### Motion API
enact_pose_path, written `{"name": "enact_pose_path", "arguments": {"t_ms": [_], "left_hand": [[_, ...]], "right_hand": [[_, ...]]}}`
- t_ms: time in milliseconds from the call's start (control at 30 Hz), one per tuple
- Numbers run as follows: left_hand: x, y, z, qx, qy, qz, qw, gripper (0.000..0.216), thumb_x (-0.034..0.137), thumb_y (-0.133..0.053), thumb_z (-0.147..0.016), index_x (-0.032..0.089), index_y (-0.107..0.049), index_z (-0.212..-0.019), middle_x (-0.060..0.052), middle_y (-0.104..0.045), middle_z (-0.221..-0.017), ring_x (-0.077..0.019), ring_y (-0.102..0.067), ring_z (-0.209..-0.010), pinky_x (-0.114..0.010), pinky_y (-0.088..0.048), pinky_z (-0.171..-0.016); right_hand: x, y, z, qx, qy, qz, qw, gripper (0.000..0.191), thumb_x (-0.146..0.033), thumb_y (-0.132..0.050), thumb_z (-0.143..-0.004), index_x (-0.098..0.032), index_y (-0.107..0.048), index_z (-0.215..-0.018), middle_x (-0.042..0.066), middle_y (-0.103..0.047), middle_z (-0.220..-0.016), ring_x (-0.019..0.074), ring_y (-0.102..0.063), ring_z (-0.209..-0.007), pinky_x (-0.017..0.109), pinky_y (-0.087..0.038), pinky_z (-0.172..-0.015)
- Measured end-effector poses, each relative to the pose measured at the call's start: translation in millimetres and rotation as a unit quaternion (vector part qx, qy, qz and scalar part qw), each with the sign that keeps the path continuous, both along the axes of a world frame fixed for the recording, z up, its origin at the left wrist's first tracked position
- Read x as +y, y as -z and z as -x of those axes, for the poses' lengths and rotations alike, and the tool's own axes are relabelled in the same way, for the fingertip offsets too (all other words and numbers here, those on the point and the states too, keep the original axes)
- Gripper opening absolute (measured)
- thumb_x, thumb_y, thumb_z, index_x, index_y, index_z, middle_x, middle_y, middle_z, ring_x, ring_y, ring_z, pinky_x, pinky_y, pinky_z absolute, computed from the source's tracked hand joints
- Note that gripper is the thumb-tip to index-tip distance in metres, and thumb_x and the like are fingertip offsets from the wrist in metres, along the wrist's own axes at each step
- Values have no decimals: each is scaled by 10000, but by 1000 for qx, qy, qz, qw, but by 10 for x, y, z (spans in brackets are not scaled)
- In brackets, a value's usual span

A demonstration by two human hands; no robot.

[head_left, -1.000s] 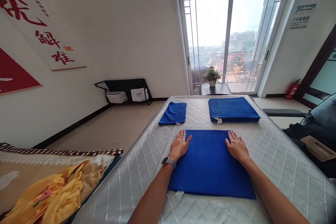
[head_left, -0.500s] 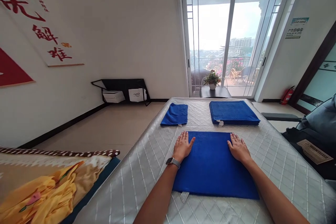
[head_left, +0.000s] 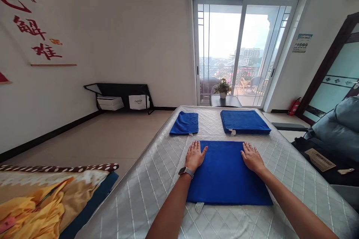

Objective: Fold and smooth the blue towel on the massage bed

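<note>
— How does your grip stand?

— Clamped on nothing. My left hand [head_left: 195, 157] and right hand [head_left: 252, 158] are apart, palms down, fingers straight, thumbs pointing inward.

— Where does the blue cloth [head_left: 227, 183] lie from there?

— Between my hands and back toward me. One hand covers part of its left edge, the other part of its right, both up by the far corners. So most of it spreads on my side of the grip, between my left forearm [head_left: 172, 209] and right forearm [head_left: 286, 198], flat on the quilted silver cover [head_left: 151, 190].

— And its long axis?

— I can't tell. I look along it at a slant, which shortens the depth. One pair of edges runs crosswise from left to right; the other runs from my hands back toward me.

— Which hand is nearer?

— To the far edge, neither: they sit about level, one at each end. To the white tag [head_left: 199, 207] under the near edge, my left, though it's well short of it.

— Anything past your grip?

— A small blue cloth [head_left: 184, 124] just beyond my left, and a stack of blue cloths [head_left: 244, 120] just beyond my right. I touch neither.
</note>
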State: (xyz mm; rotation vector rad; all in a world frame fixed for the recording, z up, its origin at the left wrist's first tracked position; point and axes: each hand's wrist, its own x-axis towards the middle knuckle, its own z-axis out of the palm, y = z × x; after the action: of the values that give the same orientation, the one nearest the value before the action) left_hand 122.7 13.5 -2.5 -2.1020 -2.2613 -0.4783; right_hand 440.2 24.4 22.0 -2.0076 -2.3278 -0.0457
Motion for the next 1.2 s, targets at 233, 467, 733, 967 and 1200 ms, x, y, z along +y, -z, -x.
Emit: {"name": "enact_pose_path", "arguments": {"t_ms": [233,467,733,967,1200], "left_hand": [[-5,-6,6,5,5,6,1000,915,681,-83,-999,-1,-348,-1549,-204,-301,-1637,-300,-270,-1529,-435,-221,-1247],[18,32,34,21,10,11,1000,912,693,-84,-994,24,-348,-1555,-197,-310,-1633,-301,-275,-1527,-450,-229,-1240],[10,68,55,66,-2,30,997,944,708,-40,-978,25,-308,-1571,-204,-291,-1637,-295,-294,-1521,-448,-212,-1242],[41,-61,47,109,-16,91,990,917,669,-66,-1000,-19,-299,-1560,-232,-267,-1632,-310,-295,-1516,-462,-243,-1229],[-49,-283,-941,46,97,1,994,814,616,-89,-1034,46,-308,-1572,-195,-308,-1632,-252,-285,-1522,-412,-273,-1234]], "right_hand": [[-291,78,-1,23,-38,23,999,683,-452,-191,-1037,-82,-251,-1608,86,-208,-1680,227,-142,-1557,430,-139,-1251],[-311,138,2,38,-28,28,998,696,-465,-200,-1037,-75,-220,-1613,93,-188,-1683,230,-125,-1560,431,-109,-1253],[-355,69,-37,88,-32,80,992,743,-537,-167,-1026,-98,-168,-1625,61,-112,-1697,205,-34,-1568,431,-40,-1259],[-389,65,-49,124,-35,77,989,739,-520,-183,-1026,-84,-160,-1622,79,-108,-1695,216,-52,-1567,441,-11,-1259],[-403,65,-46,142,-38,65,987,730,-494,-208,-1025,-68,-189,-1617,118,-138,-1687,242,-73,-1565,462,-24,-1259]]}}
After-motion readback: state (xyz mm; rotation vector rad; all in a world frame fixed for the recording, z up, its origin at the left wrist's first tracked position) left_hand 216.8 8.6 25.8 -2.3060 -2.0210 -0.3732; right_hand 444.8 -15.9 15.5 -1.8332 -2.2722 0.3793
